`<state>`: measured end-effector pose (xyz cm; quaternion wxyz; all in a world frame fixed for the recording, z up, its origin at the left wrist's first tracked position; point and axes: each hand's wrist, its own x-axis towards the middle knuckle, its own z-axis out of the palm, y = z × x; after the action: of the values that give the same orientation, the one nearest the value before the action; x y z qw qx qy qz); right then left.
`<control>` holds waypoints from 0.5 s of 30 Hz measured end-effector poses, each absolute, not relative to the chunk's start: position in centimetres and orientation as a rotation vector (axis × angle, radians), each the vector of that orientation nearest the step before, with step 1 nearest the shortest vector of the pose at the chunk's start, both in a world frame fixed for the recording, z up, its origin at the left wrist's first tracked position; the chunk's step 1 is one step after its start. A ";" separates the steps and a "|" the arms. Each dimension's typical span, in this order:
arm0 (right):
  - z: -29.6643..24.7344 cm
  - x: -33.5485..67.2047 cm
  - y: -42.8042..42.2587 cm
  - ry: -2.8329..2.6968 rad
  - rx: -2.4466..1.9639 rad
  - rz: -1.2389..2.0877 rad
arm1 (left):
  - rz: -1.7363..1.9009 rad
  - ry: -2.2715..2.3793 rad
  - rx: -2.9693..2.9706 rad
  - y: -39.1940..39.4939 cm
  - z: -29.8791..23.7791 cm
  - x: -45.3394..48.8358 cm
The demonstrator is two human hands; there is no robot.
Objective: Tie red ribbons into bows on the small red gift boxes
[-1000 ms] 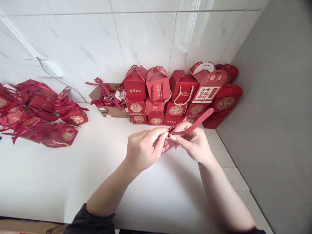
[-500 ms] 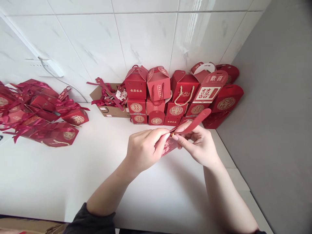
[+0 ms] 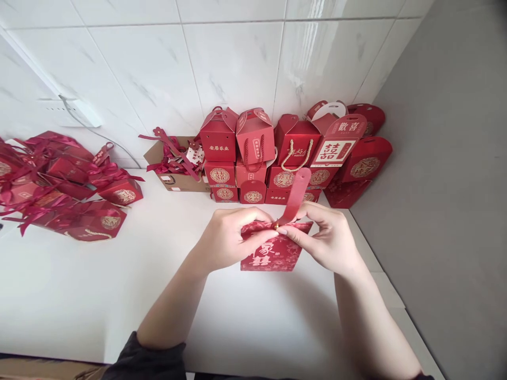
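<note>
A red gift bag with pale printed characters is held up over the white table, its printed face toward me. My left hand pinches its top edge from the left. From the right, my right hand pinches the same edge, thumb beside a small gold-coloured fastener. A red strap with a rounded end and a small hole rises from the fastener, bending up and away. My fingers behind the bag are hidden, so I cannot tell how the strap is joined to it.
Stacked red gift boxes line the tiled wall. Left of them, a cardboard box holds ribbons and red straps. More red boxes with ribbons are heaped at the far left. A grey panel bounds the right side.
The bag has turned so its printed front shows between my hands. The strap has swung from leaning right to more upright. Both hands still pinch near the fastener.
</note>
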<state>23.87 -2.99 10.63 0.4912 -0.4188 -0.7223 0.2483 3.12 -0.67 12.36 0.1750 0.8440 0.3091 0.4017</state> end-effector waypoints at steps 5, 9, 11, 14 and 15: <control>11.0 24.3 -3.6 -1.802 -0.873 0.655 | 1.290 0.687 2.496 -0.6 12.3 3.0; 11.7 25.7 -3.7 -1.946 -0.665 0.932 | 1.247 0.500 2.654 -1.1 12.6 2.5; 11.7 26.3 -3.8 -1.910 -0.612 1.029 | 1.200 0.441 2.690 -1.4 12.7 2.3; 11.7 26.4 -4.5 -1.741 -0.519 0.953 | 1.100 0.386 2.742 -1.7 12.8 2.3; 11.7 26.2 -4.8 -1.700 -0.486 0.926 | 1.059 0.392 2.760 -1.7 12.8 2.3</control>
<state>26.22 -4.82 11.71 0.5419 -0.2045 -0.7158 0.3900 2.32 -1.72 12.82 0.0798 0.9226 0.1311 0.3539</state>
